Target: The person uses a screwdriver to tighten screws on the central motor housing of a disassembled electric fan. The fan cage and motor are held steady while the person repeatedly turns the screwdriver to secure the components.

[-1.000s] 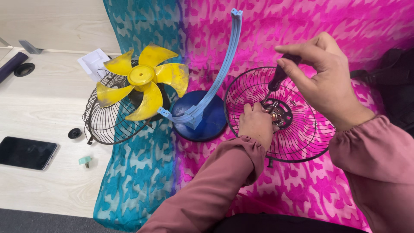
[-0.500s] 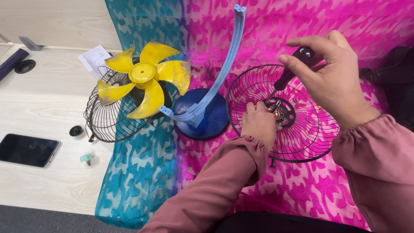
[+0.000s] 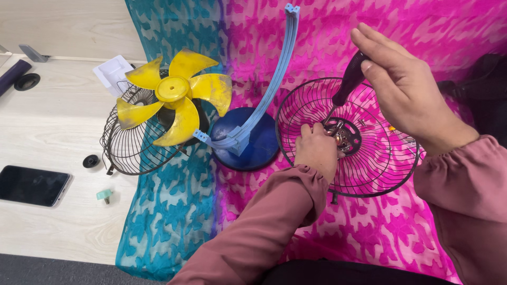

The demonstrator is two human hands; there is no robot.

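since earlier the right hand (image 3: 406, 97), clenched on the screwdriver (image 3: 346, 84), lifted slightly. left hand (image 3: 316, 150) pinches the motor hub (image 3: 342, 138) in the wire guard (image 3: 348, 137), seemingly; the yellow blade (image 3: 174, 95) is already off, left.

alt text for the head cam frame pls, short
Right hand works a dark-handled screwdriver at the hub of a black wire fan guard on pink cloth; left hand steadies the hub. Further left: blue fan stand, yellow fan blade on a second guard.
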